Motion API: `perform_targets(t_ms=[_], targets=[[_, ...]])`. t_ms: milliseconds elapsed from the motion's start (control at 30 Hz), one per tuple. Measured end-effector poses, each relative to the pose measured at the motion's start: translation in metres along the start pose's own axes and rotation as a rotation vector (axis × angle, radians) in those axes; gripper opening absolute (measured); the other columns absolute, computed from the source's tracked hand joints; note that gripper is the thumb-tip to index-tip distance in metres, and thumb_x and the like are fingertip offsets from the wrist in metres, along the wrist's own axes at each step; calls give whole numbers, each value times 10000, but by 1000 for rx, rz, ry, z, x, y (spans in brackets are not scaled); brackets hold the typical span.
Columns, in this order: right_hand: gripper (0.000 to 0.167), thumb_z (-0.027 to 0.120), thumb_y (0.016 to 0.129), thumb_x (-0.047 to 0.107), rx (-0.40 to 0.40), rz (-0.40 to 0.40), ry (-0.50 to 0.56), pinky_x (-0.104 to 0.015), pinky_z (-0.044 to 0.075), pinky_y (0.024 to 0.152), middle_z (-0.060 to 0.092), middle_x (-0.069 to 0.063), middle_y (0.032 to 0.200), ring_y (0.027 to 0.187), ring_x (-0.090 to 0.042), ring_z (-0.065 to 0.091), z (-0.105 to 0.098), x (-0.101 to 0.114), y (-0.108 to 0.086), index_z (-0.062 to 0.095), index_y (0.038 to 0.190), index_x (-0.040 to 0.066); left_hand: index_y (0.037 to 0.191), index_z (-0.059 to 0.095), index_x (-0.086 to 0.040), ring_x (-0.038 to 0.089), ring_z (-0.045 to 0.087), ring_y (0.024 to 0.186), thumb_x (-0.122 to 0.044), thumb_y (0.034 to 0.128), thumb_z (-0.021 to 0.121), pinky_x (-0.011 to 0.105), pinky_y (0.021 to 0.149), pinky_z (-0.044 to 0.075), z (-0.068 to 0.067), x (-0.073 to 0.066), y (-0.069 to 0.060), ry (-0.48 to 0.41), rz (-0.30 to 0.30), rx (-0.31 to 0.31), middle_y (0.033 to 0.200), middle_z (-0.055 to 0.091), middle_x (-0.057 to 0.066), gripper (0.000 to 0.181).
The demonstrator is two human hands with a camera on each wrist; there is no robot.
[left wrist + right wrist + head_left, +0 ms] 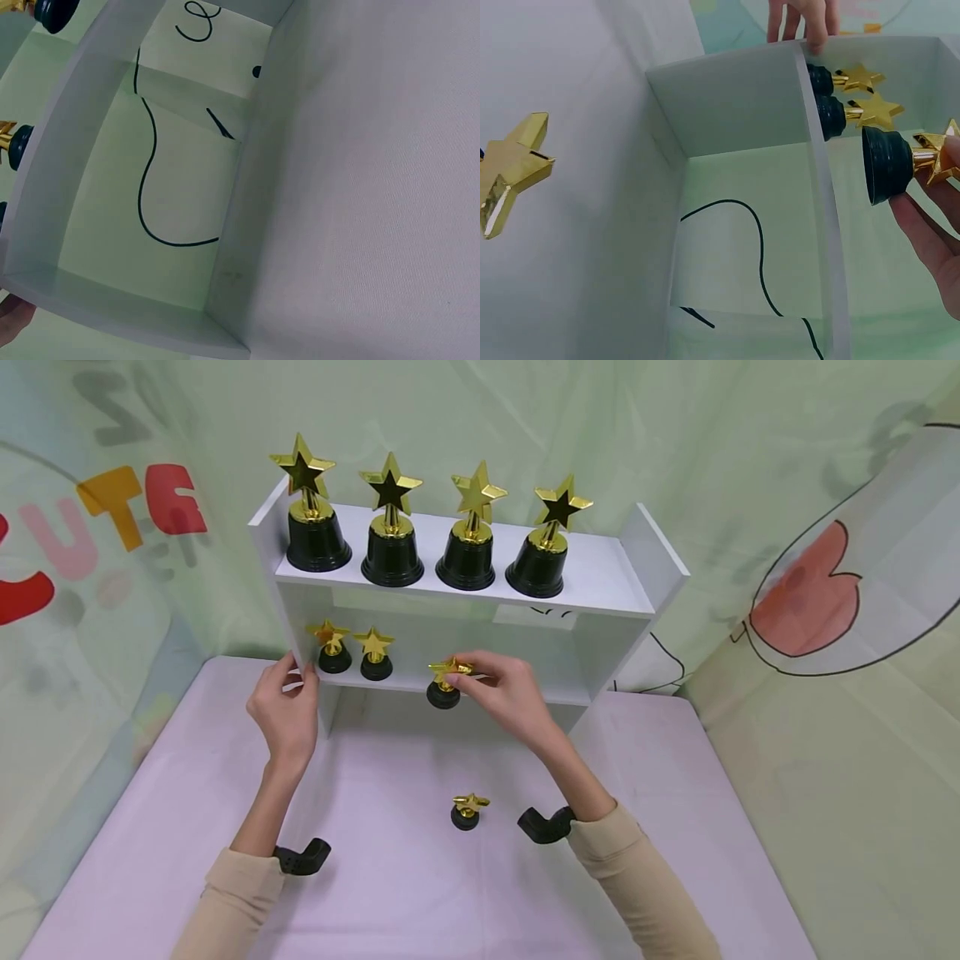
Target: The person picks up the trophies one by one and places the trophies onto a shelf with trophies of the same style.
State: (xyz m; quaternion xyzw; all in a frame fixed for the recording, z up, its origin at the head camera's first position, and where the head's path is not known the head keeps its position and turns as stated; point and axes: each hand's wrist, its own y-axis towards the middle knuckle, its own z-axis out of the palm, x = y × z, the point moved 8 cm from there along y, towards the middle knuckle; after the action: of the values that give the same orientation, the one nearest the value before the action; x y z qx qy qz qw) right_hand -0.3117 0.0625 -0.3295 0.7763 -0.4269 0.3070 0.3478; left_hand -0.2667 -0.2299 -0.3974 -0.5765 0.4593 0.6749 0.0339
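My right hand [506,693] pinches a small gold star trophy [443,695] by its star, just in front of the middle shelf board. In the right wrist view its black base [887,165] hangs apart from the board's edge. My left hand [287,706] grips the left side panel of the white shelf unit [450,602], fingers outside and thumb at the front edge. Just inside that panel, two small star trophies [376,655] stand upright on the middle board. Another small star trophy [466,812] stands on the table in front of the unit.
Several larger star trophies [392,552] with black bases line the top board. The unit stands at the back of a table with a pale cloth [405,893]. Printed curtains [750,460] hang behind and at both sides. A black camera mount [303,857] juts from each wrist.
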Motion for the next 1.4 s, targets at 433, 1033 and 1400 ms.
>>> perform_targets(t_ms=[433, 1033, 1400], targets=[[299, 726, 957, 216, 35, 34, -23, -402, 596, 946, 768, -111, 1151, 1082, -250, 734, 20, -13, 36, 746, 1203, 45, 1131, 780, -2, 330, 711, 817, 8, 927, 686, 81, 689, 504, 1, 2, 0, 2, 4, -7, 966, 736, 219, 225], [327, 744, 934, 171, 63, 25, -15, -353, 616, 837, 772, -109, 1143, 1047, -261, 743, 38, -12, 57, 732, 1238, 52, 1141, 776, 0, 340, 712, 819, 8, 929, 690, 44, 690, 479, 0, 0, 0, 7, 12, -4, 971, 737, 224, 228], [488, 777, 899, 190, 61, 37, 3, -329, 615, 876, 737, -105, 1244, 1064, -258, 737, 34, -17, 53, 663, 1367, 111, 1131, 783, -10, 323, 713, 813, -7, 927, 701, 51, 688, 479, 0, -1, 0, -3, 4, -10, 966, 742, 212, 220]])
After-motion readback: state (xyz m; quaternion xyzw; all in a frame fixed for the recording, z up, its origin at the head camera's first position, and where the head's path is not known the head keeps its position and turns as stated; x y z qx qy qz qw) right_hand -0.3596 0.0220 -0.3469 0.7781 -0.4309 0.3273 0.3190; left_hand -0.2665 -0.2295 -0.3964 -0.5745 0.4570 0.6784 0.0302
